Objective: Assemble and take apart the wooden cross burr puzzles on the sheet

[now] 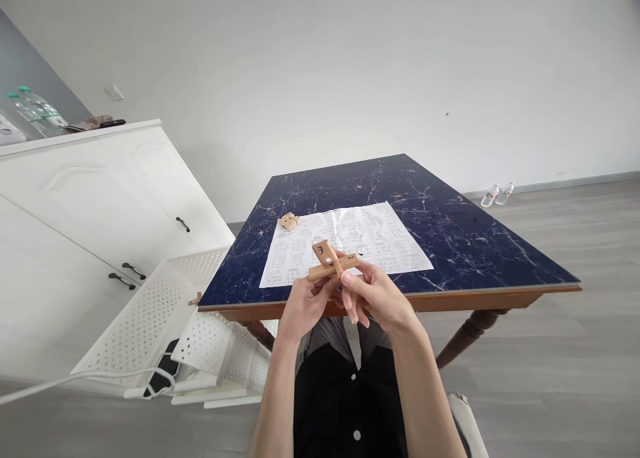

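Between my hands, above the table's front edge, are crossed wooden puzzle pieces (320,272) with dark marks on them. One piece lies roughly level while another stands tilted across it. My left hand (309,305) grips the level piece near its left end. With thumb and fingers, my right hand (377,295) holds the pieces from the right, some of its fingers hanging below. A printed paper sheet (400,248) with rows of small diagrams lies behind the hands. On its far left corner sits a small cluster of wooden pieces (289,222). How the held pieces join is partly hidden by my fingers.
The blue marbled table (350,178) has a wooden edge. At its left stand a white perforated chair (210,341), with a small wooden piece (195,299) near the table corner, and a white cabinet (125,198). Plastic bottles (497,195) are on the floor at right.
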A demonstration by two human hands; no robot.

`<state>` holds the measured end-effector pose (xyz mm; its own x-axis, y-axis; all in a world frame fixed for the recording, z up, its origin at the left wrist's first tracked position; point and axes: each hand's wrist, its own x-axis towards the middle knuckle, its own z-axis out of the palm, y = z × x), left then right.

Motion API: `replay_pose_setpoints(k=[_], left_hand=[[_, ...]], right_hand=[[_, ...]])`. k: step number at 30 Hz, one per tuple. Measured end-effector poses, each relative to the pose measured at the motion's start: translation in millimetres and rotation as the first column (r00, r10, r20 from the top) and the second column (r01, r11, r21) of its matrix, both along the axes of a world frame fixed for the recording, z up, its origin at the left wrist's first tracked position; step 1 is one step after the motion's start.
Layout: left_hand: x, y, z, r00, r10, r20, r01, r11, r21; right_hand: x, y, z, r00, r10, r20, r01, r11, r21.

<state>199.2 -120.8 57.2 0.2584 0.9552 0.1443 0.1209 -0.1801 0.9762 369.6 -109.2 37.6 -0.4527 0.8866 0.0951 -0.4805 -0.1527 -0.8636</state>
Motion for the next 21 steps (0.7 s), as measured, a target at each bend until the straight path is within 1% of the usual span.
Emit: replay_pose_setpoints(k=[5, 9, 15, 17, 21], left_hand=[[-3, 4, -7.9, 0.996, 0.04, -0.077, -0.035, 0.998, 0.059], [-3, 5, -7.0, 0.995, 0.047, -0.084, -0.043, 0.998, 0.054], [-5, 1, 0.1, 0.994, -0.039, -0.106, 0.041, 0.999, 0.025], [-7, 0, 0.7, 0.991, -0.068, -0.112, 0.069, 0.998, 0.004], [-9, 1, 0.5, 0.987, -0.108, -0.12, 0.107, 0.994, -0.01]], right_hand=[[-6, -1, 1.9, 0.999, 0.002, 0.033, -0.002, 1.0, -0.003], [-8, -1, 0.2, 1.0, 0.009, 0.018, -0.009, 1.0, -0.003], [3, 0, -5.1, 0.996, 0.064, 0.056, -0.067, 0.996, 0.065], [6, 0, -5.6, 0.994, 0.068, 0.084, -0.074, 0.995, 0.064], [9, -1, -3.9, 0.992, 0.044, 0.12, -0.048, 0.998, 0.039]])
